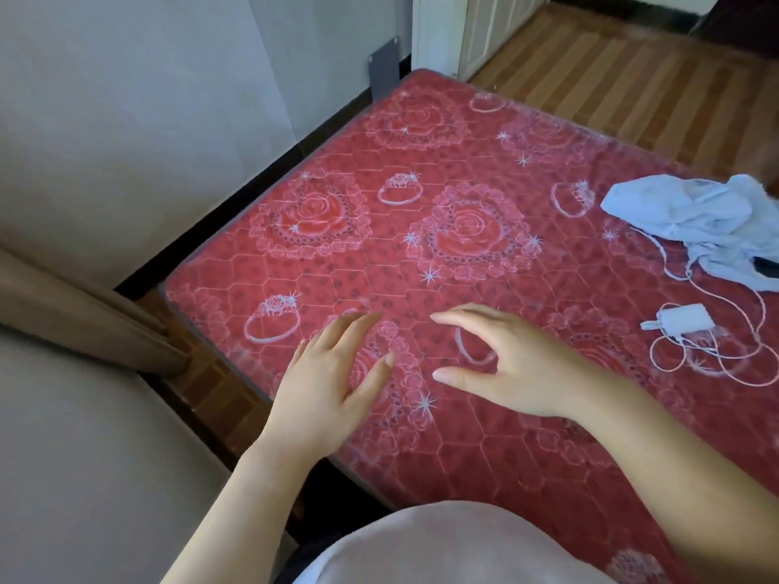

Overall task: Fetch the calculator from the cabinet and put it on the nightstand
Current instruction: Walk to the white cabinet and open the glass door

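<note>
Hovering over the near corner of a red quilted mattress [484,170], both bare hands are held out palm down with nothing in them. On the left hand [333,373] the grip is spread, fingers loosely fanned and the thumb angled out to the right, above a printed rose heart on the cover. On the right hand [518,364] the grip is also apart, the thumb pointing left beneath the curved forefinger so the two form a loose C with red fabric showing through the gap; they pinch nothing. The calculator does not show anywhere in this view, so its place cannot be told. Near the right edge of the mattress lies a white charger [685,320], its thin white cable [712,356] looped around it and trailing up toward a crumpled pale blue cloth [699,217]. A grey wall [126,99] runs along the left side of the bed, with a brown curtain [84,309] hanging at lower left. Striped wooden floor [632,78] shows beyond the far end, and the person's pale shirt [442,545] fills the bottom edge
</note>
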Action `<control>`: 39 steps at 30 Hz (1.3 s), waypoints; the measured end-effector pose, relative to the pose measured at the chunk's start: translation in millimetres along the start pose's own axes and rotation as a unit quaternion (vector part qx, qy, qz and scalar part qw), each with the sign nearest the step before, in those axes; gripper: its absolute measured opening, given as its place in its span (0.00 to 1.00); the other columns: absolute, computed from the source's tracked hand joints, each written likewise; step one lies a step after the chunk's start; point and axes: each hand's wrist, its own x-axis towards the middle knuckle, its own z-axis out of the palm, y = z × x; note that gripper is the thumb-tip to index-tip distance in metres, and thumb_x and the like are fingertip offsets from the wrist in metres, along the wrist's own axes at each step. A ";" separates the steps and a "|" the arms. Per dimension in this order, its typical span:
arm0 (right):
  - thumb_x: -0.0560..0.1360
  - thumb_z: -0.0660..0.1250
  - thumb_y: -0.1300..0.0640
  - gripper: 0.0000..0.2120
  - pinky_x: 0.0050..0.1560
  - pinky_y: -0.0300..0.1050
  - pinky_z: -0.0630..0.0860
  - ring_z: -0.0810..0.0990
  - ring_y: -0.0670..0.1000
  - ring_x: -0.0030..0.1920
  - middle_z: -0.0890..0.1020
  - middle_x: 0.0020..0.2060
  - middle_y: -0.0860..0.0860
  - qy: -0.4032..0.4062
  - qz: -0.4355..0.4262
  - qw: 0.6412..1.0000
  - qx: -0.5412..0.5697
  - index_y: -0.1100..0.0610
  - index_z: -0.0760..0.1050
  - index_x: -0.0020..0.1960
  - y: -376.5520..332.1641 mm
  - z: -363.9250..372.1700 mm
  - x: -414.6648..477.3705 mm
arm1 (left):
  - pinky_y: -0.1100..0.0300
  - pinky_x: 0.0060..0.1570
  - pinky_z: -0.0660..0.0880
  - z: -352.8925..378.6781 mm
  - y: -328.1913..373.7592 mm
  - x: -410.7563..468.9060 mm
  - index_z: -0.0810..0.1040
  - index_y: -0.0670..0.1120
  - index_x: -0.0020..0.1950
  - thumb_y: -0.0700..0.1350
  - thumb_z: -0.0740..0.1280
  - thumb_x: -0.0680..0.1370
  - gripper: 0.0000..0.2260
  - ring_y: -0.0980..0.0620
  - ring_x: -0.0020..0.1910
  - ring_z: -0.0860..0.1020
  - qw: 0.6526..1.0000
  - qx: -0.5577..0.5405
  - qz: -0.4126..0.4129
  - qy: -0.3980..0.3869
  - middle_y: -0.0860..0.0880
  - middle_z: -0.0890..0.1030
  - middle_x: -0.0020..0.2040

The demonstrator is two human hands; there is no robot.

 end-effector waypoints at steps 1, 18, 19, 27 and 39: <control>0.70 0.60 0.34 0.30 0.59 0.36 0.59 0.59 0.31 0.61 0.62 0.67 0.32 0.012 0.009 1.000 0.005 0.38 0.58 0.69 -2.2 0.1 7.8 | 0.44 0.62 0.69 -5.8 -7.5 10.8 0.59 0.61 0.69 0.63 0.52 0.76 0.22 0.53 0.66 0.69 1.000 -0.005 0.011 -0.006 0.57 0.67 0.69; 0.71 0.60 0.34 0.29 0.60 0.38 0.60 0.60 0.33 0.63 0.63 0.70 0.36 0.061 0.044 0.995 0.068 0.39 0.59 0.70 -136.1 30.6 216.9 | 0.43 0.64 0.66 -167.8 -189.8 132.4 0.62 0.58 0.69 0.64 0.51 0.76 0.23 0.53 0.67 0.68 0.990 0.051 0.068 -0.113 0.56 0.68 0.69; 0.71 0.60 0.35 0.29 0.60 0.38 0.60 0.60 0.33 0.62 0.63 0.70 0.36 0.061 0.037 0.995 0.067 0.39 0.59 0.70 -137.5 30.6 222.7 | 0.44 0.65 0.66 -169.9 -193.0 133.3 0.62 0.59 0.69 0.64 0.51 0.76 0.23 0.53 0.67 0.68 0.991 0.052 0.066 -0.108 0.57 0.68 0.69; 0.71 0.60 0.35 0.30 0.63 0.41 0.60 0.60 0.36 0.67 0.60 0.71 0.36 0.004 0.013 0.998 0.064 0.37 0.55 0.70 -135.1 31.3 261.4 | 0.47 0.61 0.70 -177.0 -212.1 127.7 0.64 0.58 0.68 0.61 0.54 0.76 0.21 0.54 0.64 0.70 0.999 0.012 -0.004 -0.046 0.58 0.70 0.67; 0.71 0.60 0.35 0.30 0.64 0.41 0.62 0.60 0.35 0.65 0.62 0.70 0.36 0.078 0.040 0.995 0.038 0.41 0.58 0.70 -195.9 33.9 377.4 | 0.53 0.63 0.68 -250.0 -314.2 207.6 0.63 0.58 0.69 0.61 0.54 0.77 0.21 0.56 0.66 0.68 0.996 0.018 0.057 -0.059 0.57 0.68 0.68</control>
